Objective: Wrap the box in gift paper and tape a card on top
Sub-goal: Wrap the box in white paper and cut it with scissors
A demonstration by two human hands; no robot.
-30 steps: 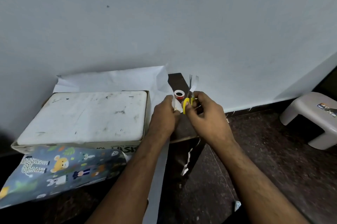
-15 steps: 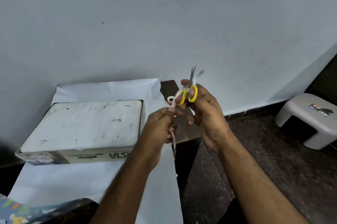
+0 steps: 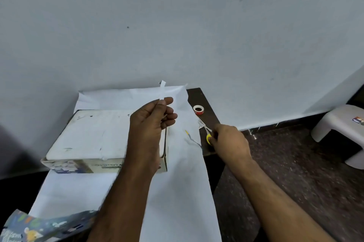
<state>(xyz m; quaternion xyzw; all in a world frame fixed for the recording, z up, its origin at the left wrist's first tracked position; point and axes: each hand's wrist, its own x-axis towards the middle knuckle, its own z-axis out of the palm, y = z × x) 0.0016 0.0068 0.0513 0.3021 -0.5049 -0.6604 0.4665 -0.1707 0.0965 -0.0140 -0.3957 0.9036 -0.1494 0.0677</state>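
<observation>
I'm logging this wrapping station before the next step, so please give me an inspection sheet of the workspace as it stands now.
Surface: dark table, mostly covered by gift paper lying white side up.
Job's things: box on the paper, unwrapped; tape roll on the bare table; no card seen.
Clutter: thin paper sliver on the paper beside the box.
Grippers: left hand pinches a tape strip above the box; right hand holds yellow-handled scissors at the table's edge.
Cables: nothing seen.
Surroundings: pale wall; white stool on the dark floor.
</observation>
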